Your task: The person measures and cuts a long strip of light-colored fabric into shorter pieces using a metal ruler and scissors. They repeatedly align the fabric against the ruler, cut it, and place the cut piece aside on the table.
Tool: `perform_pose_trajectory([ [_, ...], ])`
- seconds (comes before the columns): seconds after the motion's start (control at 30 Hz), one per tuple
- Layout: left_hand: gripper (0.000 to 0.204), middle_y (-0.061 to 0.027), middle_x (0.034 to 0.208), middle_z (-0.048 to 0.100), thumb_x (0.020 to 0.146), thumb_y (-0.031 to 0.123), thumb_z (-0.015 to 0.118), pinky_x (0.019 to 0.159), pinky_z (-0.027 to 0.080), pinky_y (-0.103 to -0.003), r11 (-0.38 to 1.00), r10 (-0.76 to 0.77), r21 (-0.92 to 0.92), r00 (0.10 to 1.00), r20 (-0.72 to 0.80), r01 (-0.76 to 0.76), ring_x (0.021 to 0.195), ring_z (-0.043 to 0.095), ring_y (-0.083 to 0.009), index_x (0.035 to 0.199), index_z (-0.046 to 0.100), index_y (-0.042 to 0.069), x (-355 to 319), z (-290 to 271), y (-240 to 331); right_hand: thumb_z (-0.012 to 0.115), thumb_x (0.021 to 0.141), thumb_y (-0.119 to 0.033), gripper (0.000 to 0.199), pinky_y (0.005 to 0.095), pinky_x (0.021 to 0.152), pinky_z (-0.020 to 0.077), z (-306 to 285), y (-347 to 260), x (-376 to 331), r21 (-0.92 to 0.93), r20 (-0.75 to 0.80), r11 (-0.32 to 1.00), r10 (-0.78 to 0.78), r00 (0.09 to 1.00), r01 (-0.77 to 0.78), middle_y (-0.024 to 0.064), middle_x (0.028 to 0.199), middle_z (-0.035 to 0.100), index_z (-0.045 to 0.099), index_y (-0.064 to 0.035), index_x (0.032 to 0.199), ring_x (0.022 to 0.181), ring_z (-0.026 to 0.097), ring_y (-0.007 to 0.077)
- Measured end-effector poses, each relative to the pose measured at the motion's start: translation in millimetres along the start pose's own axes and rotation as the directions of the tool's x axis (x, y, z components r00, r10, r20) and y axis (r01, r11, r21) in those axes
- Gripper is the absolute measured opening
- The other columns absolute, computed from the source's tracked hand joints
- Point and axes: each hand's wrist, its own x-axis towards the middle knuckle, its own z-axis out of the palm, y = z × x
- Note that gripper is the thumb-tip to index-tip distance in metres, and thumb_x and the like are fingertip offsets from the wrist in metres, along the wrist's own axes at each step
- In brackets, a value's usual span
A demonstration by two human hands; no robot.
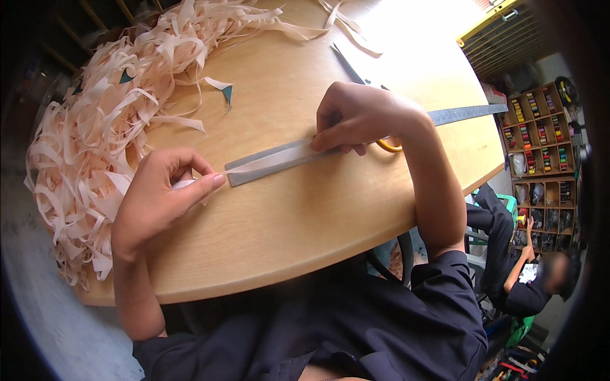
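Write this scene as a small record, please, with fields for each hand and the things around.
Left hand: pinches the pale strip near one end
Right hand: fingertips at the strip; pressing or pinching unclear
Along the strip: flat grey piece
Near right hand: scissors, partly hidden; metal ruler
Table's left: heap of pale strips
Background: seated person; shelves with spools
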Motion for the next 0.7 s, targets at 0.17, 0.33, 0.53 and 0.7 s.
perform_pose_trajectory([
  [0.17,0.021,0.0046,0.068,0.057,0.096,0.019,0.074,0.055,0.035,-0.024,0.999,-0.035,-0.035,0.996,0.08,0.038,0.062,0.046,-0.0021,0.09,0.071,-0.001,0.6,0.4,-1.8,0.082,0.085,-0.024,0.027,0.0261,0.054,0.0553,2.8,-1.7,-0.4,-0.044,-0.045,0.999,0.019,0.999,-0.021,0.0059,0.069,0.071,0.072,0.0008,0.079,0.058,0.069,0.0127],
  [0.33,0.021,0.0047,0.068,0.057,0.097,0.019,0.073,0.055,0.035,-0.024,1.0,0.019,-0.01,0.997,0.08,-0.018,0.062,0.046,-0.0022,0.09,0.07,0.0,2.4,3.7,-5.6,0.083,0.084,-0.022,0.025,0.0254,0.053,0.0544,3.1,0.9,0.3,-0.034,-0.067,0.999,0.028,0.997,-0.03,0.0062,0.069,0.072,0.071,0.0,0.081,0.059,0.069,0.0123],
  [0.53,0.02,0.004,0.069,0.059,0.097,0.019,0.072,0.056,0.036,-0.023,1.0,0.012,-0.011,0.997,0.072,-0.012,0.063,0.047,-0.0024,0.09,0.069,0.0,2.3,6.1,-5.2,0.082,0.086,-0.021,0.023,0.0252,0.052,0.0536,1.9,1.7,1.0,-0.013,-0.061,1.0,0.024,0.998,-0.025,0.0058,0.07,0.072,0.071,-0.0007,0.083,0.06,0.068,0.0118],
  [0.7,0.019,0.0034,0.07,0.061,0.097,0.017,0.073,0.057,0.037,-0.023,1.0,-0.018,-0.012,0.997,0.069,0.019,0.064,0.05,-0.0021,0.09,0.069,0.0,0.7,6.5,-2.6,0.081,0.087,-0.021,0.022,0.0251,0.052,0.0537,-4.1,4.9,-4.6,0.043,-0.146,0.999,-0.007,0.989,0.014,0.0066,0.076,0.074,0.072,-0.0002,0.086,0.061,0.068,0.012],
])
